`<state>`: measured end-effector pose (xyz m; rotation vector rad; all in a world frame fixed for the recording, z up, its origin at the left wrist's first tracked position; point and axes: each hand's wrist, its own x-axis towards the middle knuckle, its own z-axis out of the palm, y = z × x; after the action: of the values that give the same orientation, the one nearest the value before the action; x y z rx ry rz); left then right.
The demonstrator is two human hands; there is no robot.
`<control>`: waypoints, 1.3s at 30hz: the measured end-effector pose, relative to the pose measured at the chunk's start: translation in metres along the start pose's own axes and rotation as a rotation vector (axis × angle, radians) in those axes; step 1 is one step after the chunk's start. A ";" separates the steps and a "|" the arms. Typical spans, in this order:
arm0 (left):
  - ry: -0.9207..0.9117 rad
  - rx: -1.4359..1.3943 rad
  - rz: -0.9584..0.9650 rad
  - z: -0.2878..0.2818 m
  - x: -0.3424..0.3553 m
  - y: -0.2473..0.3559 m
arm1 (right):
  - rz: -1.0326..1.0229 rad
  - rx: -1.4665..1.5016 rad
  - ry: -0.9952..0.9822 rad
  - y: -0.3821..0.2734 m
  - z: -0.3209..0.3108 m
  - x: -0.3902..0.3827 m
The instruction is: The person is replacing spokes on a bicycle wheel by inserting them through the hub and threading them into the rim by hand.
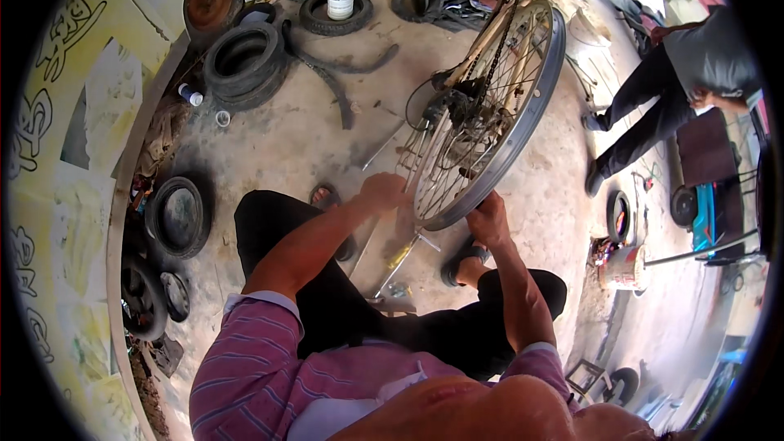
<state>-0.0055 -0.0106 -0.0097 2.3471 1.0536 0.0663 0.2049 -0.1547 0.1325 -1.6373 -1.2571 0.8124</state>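
Note:
A bicycle wheel point(535, 102) without a tyre stands tilted in front of me, still attached to a bicycle with a chain point(508, 24) and sprockets by its hub. My right hand point(488, 219) is closed on the lower right edge of the bare grey rim. At the wheel's lower left, my left hand point(384, 192) is closed beside the frame stays point(423, 155); what its fingers hold is hidden. Below the rim, between my feet, lie a yellow-handled tool point(400, 257) and thin metal rods on the concrete floor.
Stacked tyres point(247, 61), strips of rubber point(339, 73) and a tyre with a can point(340, 2) on it lie at the far left. More tyres point(177, 216) line the left wall. Another person point(678, 73) stands at the right, near a white bucket point(623, 268).

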 end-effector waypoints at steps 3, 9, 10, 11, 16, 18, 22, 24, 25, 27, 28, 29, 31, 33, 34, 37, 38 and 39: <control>0.009 0.001 0.003 0.000 -0.002 0.000 | 0.000 -0.078 -0.032 0.001 0.000 0.000; -0.011 0.008 -0.010 -0.001 -0.001 0.001 | 0.010 -0.174 -0.071 0.002 0.000 0.001; -0.007 0.011 -0.011 -0.002 -0.001 0.001 | 0.015 -0.146 -0.061 0.001 0.001 0.002; -0.017 0.006 -0.017 -0.003 -0.002 0.000 | 0.009 -0.145 -0.061 -0.002 0.001 0.003; -0.133 -0.016 -0.071 -0.015 -0.001 0.009 | 0.007 -0.109 0.033 -0.002 -0.002 0.005; -0.135 -0.008 -0.077 -0.017 -0.002 0.010 | 0.006 -0.122 0.043 -0.004 -0.002 0.004; -0.119 0.000 -0.065 -0.014 -0.002 0.008 | 0.012 -0.153 0.047 -0.002 -0.003 0.003; -0.127 0.003 -0.060 -0.013 -0.001 0.008 | 0.026 -0.159 0.032 -0.002 -0.004 0.003; -0.128 0.003 -0.059 -0.011 -0.001 0.007 | 0.043 -0.165 0.016 -0.002 -0.005 0.003; -0.044 -0.003 -0.045 -0.007 0.000 0.004 | 0.044 -0.160 0.022 -0.012 -0.006 0.002; -0.040 0.000 -0.045 -0.005 0.000 0.003 | 0.044 -0.156 0.026 -0.016 -0.006 0.002; -0.029 -0.001 -0.040 -0.002 -0.001 0.001 | 0.039 -0.155 0.027 -0.016 -0.004 0.002; -0.014 -0.002 -0.029 -0.001 0.000 0.001 | 0.020 -0.071 0.070 -0.016 -0.005 0.001; 0.001 0.002 -0.014 0.001 0.000 -0.001 | 0.020 -0.061 0.073 -0.021 -0.004 0.001; 0.005 0.005 -0.015 0.002 -0.001 -0.003 | 0.026 -0.051 0.073 -0.023 -0.003 0.001; -0.008 -0.001 -0.014 -0.003 0.001 0.001 | 0.005 -0.085 0.071 -0.016 -0.004 0.001; -0.061 0.010 -0.026 -0.005 0.002 0.004 | -0.001 -0.086 0.075 -0.016 -0.005 0.001; -0.117 0.019 -0.043 -0.007 0.000 0.006 | -0.001 -0.088 0.076 -0.017 -0.005 0.000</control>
<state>-0.0032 -0.0105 -0.0005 2.3136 1.0514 -0.0960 0.2026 -0.1547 0.1504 -1.7211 -1.2550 0.6964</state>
